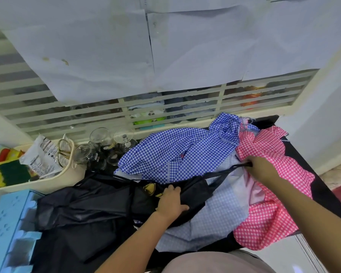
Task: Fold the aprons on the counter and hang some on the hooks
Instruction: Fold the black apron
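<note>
A crumpled black apron (83, 209) lies at the left of the dark counter (327, 198). My left hand (171, 201) grips its upper part beside a yellow patch. My right hand (262, 168) pinches the apron's black strap (222, 173), which is pulled taut towards the right. A blue checked apron (175, 148) lies bunched behind them. A pink checked apron (272, 194) is heaped at the right. A pale blue checked apron (215, 217) is spread under the black one. No hooks are in view.
Several empty glasses (102, 146) stand at the back beside a cream basket (51, 180) holding packets and a sponge. A light blue tray (8, 229) sits at the front left. A louvred window (67, 107) covered with paper sheets rises behind the counter.
</note>
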A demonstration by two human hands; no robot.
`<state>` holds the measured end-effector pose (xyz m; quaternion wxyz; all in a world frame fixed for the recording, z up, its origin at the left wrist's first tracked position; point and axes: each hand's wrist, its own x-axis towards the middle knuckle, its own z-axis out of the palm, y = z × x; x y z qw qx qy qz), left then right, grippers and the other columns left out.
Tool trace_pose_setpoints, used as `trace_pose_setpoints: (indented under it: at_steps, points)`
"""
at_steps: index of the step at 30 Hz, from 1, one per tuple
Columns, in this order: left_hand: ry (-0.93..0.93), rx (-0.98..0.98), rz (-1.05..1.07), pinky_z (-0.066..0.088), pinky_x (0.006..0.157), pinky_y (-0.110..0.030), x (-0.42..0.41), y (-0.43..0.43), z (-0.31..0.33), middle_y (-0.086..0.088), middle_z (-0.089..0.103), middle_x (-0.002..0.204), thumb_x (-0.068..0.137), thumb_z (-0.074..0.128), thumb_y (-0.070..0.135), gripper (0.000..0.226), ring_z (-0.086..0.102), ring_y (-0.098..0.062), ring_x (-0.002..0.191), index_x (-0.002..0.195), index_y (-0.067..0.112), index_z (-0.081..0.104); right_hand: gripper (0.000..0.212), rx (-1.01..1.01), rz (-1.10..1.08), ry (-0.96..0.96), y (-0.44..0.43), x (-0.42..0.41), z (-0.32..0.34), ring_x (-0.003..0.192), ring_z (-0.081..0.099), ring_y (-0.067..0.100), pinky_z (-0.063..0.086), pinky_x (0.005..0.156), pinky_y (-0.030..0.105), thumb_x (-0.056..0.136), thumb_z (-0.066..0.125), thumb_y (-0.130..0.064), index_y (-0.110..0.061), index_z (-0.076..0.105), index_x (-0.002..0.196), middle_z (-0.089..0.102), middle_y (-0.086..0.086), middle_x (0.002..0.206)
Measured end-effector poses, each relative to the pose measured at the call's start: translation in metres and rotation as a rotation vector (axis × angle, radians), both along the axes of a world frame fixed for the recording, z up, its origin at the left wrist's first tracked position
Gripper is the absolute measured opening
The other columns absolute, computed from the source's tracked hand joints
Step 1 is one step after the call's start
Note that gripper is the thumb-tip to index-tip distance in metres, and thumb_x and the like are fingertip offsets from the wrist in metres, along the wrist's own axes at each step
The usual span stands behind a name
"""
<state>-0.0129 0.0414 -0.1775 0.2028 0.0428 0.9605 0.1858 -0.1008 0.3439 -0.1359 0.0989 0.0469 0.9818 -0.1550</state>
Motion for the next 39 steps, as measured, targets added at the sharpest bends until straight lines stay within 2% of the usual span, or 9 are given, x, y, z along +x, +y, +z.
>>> trace_pose_setpoints:
  at_steps: [3,9,15,20,24,28,32,36,39]
  points:
    - [0.057,0.022,-0.071,0.039,0.099,-0.030,0.005,-0.002,0.001,-0.007,0.044,0.131,0.089,0.063,0.039,0.057,0.042,-0.021,0.120,0.134,0.011,0.042,0.020,0.001,-0.008,-0.005,0.001,-0.003,0.009,0.087,0.059,0.025,0.042,0.075,0.030,0.090,0.058,-0.009,-0.006,0.064,0.108,0.068,0.015,0.104]
    - [0.027,0.113,-0.062,0.050,0.082,-0.033,0.010,-0.002,0.019,-0.007,0.063,0.113,0.090,0.061,0.036,0.043,0.061,-0.020,0.100,0.122,0.012,0.045,0.068,0.010,0.070,-0.072,-0.022,0.013,0.036,0.118,0.048,0.036,0.040,0.096,0.037,0.079,0.068,-0.003,-0.009,0.041,0.141,0.045,0.021,0.135]
    - [-0.174,0.596,0.339,0.047,0.091,-0.021,-0.006,0.004,0.058,0.005,0.057,0.119,0.078,0.078,0.024,0.058,0.057,-0.015,0.113,0.128,0.012,0.050,0.025,-0.468,0.296,0.459,-0.069,0.070,0.050,0.100,0.051,0.003,0.033,0.087,0.004,0.091,0.053,-0.020,-0.018,0.058,0.115,0.055,-0.005,0.111]
    - [-0.418,0.973,0.583,0.057,0.068,-0.024,-0.021,0.008,0.093,-0.004,0.075,0.093,0.078,0.077,0.017,0.036,0.071,-0.016,0.081,0.111,0.004,0.068,0.055,-0.653,0.256,0.286,-0.106,0.092,0.058,0.121,0.042,-0.008,0.034,0.098,0.008,0.081,0.063,-0.059,-0.038,0.044,0.128,0.043,-0.025,0.128]
    - [-0.463,1.187,0.682,0.058,0.076,-0.036,-0.022,0.017,0.105,-0.015,0.073,0.099,0.080,0.073,0.011,0.035,0.071,-0.030,0.090,0.113,0.001,0.066,0.078,-1.028,0.021,0.063,-0.123,0.095,0.069,0.094,0.064,0.003,0.053,0.080,0.021,0.077,0.078,-0.018,-0.048,0.034,0.134,0.046,-0.030,0.123]
    - [-0.494,1.233,0.696,0.057,0.084,-0.039,-0.028,0.027,0.115,-0.014,0.072,0.104,0.088,0.066,0.016,0.031,0.069,-0.030,0.097,0.116,0.004,0.065,0.075,-1.223,0.042,-0.064,-0.126,0.087,0.074,0.100,0.067,0.017,0.057,0.080,0.032,0.078,0.069,0.009,-0.039,0.046,0.131,0.061,0.001,0.123]
    - [-0.561,1.268,0.725,0.049,0.099,-0.042,-0.036,0.036,0.124,-0.011,0.069,0.115,0.098,0.050,0.033,0.039,0.066,-0.026,0.108,0.123,0.005,0.061,0.061,-1.159,-0.080,-0.063,-0.119,0.076,0.084,0.101,0.065,0.024,0.055,0.087,0.041,0.078,0.066,0.012,-0.033,0.055,0.117,0.063,0.011,0.114]
    - [-0.524,1.130,0.684,0.049,0.099,-0.038,-0.040,0.047,0.139,-0.006,0.066,0.121,0.101,0.044,0.035,0.039,0.063,-0.023,0.111,0.127,0.010,0.059,0.053,-0.988,0.034,-0.154,-0.100,0.063,0.096,0.101,0.065,0.016,0.055,0.089,0.033,0.083,0.070,-0.005,-0.029,0.054,0.127,0.065,0.007,0.114]
    - [-0.503,1.085,0.600,0.047,0.100,-0.035,-0.047,0.050,0.151,-0.004,0.065,0.124,0.100,0.045,0.037,0.040,0.061,-0.020,0.112,0.129,0.013,0.057,0.055,-1.226,0.003,-0.251,-0.090,0.056,0.106,0.102,0.067,0.025,0.057,0.085,0.040,0.082,0.068,0.001,-0.028,0.055,0.127,0.066,0.011,0.113]
